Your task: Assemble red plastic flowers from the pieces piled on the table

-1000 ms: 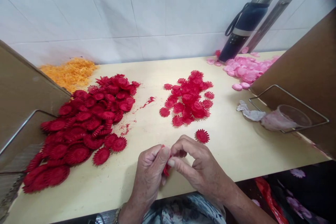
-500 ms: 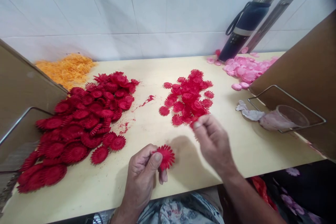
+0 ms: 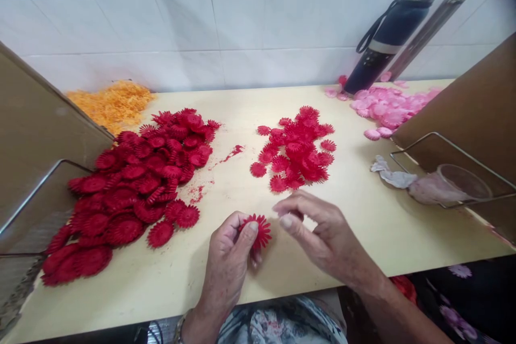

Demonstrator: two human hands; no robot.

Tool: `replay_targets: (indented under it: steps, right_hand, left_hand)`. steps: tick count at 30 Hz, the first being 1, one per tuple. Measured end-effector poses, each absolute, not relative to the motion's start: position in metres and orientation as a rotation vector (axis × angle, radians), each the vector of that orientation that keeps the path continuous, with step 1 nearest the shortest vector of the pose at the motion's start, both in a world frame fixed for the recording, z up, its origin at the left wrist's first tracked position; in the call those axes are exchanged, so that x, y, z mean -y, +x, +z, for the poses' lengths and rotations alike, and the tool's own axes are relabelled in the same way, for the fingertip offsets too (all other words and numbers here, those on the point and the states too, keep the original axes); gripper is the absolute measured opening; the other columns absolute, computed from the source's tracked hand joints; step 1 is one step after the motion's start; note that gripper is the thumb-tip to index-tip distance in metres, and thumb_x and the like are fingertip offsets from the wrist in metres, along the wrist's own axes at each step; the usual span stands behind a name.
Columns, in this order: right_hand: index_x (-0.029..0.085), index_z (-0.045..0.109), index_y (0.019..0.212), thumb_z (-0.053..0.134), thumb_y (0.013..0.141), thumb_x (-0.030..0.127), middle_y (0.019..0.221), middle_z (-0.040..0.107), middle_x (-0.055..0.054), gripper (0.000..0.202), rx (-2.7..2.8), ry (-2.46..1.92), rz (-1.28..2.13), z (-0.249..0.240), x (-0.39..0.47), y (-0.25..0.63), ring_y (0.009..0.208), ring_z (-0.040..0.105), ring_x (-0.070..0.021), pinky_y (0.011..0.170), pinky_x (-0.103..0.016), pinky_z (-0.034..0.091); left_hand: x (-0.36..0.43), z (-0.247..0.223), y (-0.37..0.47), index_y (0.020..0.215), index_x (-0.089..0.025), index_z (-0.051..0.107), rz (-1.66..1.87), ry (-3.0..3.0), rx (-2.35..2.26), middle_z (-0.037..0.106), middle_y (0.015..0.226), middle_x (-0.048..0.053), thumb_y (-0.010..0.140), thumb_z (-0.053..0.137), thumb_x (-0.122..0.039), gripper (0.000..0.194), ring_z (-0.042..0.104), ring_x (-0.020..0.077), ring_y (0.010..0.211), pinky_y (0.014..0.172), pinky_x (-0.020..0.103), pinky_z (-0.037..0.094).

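Flower (image 3: 263,232) pinched in my left hand (image 3: 229,252); my right hand (image 3: 332,239), fingers parted, nearer smaller red pile (image 3: 300,150) at twelve o'clock.

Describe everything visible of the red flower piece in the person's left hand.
The red flower piece is roughly round, with narrow, separate petals fringing its edge. It looks like thin, matte fabric or foam; which, I cannot tell. It is held above the near part of the table, its face towards the camera. The left hand pinches it at its left side, thumb over it, hiding that part. The right hand is beside it, apart.
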State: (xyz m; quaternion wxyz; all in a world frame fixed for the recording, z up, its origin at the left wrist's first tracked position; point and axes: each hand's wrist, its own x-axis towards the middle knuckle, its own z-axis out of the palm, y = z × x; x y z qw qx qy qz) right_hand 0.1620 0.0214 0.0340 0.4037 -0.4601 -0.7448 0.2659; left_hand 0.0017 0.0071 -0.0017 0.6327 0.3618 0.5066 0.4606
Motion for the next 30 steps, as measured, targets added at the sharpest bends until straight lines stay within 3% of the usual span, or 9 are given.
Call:
replay_targets:
  steps: [6, 11, 15, 18, 24, 30]
  right_hand:
    - [0.014, 0.055, 0.075, 0.059, 0.08, 0.017, 0.068, 0.052, -0.001, 0.007, 1.844, -1.092, 0.79, 0.025, -0.014, 0.141, 0.064, 0.05, -0.0109, 0.059, -0.023, 0.041]
    - [0.015, 0.053, 0.075, 0.058, 0.079, 0.014, 0.068, 0.053, 0.001, 0.007, 1.828, -1.115, 1.004, 0.024, -0.016, 0.144, 0.062, 0.05, -0.0097, 0.057, -0.021, 0.04]
    - [0.016, 0.053, 0.075, 0.051, 0.081, 0.011, 0.067, 0.053, 0.0, 0.008, 1.822, -1.131, 0.94, 0.023, -0.014, 0.147, 0.061, 0.05, -0.0105, 0.057, -0.022, 0.04]
    - [0.016, 0.051, 0.073, 0.048, 0.081, 0.01, 0.066, 0.052, -0.001, 0.011, 1.803, -1.124, 0.854, 0.021, -0.013, 0.147, 0.06, 0.049, -0.011, 0.056, -0.023, 0.039]
    - [0.015, 0.052, 0.075, 0.047, 0.083, 0.011, 0.068, 0.053, -0.003, 0.011, 1.878, -1.104, 0.716, 0.021, -0.012, 0.144, 0.065, 0.048, -0.0141, 0.061, -0.027, 0.038]
    - [0.017, 0.052, 0.074, 0.045, 0.086, 0.015, 0.068, 0.053, -0.003, 0.014, 1.903, -1.053, 0.828, 0.023, -0.011, 0.148, 0.066, 0.048, -0.0137, 0.062, -0.027, 0.039]
  left_hand:
    - [-0.006, -0.004, 0.005, 0.06, -0.016, 0.047, 1.089, 0.855, -1.163, 0.04, 0.049, -0.008, 0.076, 0.061, -0.041, 0.033, 0.033, 0.0038, 0.044, 0.041, 0.014, 0.027]
    - [-0.003, -0.003, 0.005, 0.062, -0.017, 0.049, 1.066, 0.766, -1.056, 0.043, 0.05, -0.007, 0.077, 0.06, -0.044, 0.032, 0.035, 0.0049, 0.042, 0.039, 0.016, 0.028]
    - [0.001, -0.006, 0.001, 0.074, -0.016, 0.059, 1.036, 0.842, -0.965, 0.053, 0.055, -0.003, 0.081, 0.057, -0.036, 0.021, 0.047, 0.008, 0.048, 0.046, 0.019, 0.036]
    - [0.001, -0.005, 0.001, 0.072, -0.015, 0.062, 1.067, 0.837, -0.954, 0.055, 0.054, -0.002, 0.078, 0.061, -0.03, 0.016, 0.05, 0.0094, 0.048, 0.047, 0.02, 0.038]
    - [-0.001, 0.001, 0.007, 0.064, -0.015, 0.058, 1.121, 0.734, -1.035, 0.054, 0.05, -0.003, 0.071, 0.067, -0.03, 0.019, 0.046, 0.008, 0.041, 0.041, 0.019, 0.034]
    - [-0.004, 0.002, 0.003, 0.06, -0.016, 0.054, 1.145, 0.757, -1.031, 0.05, 0.055, -0.005, 0.068, 0.07, -0.027, 0.021, 0.04, 0.0054, 0.046, 0.042, 0.016, 0.031]
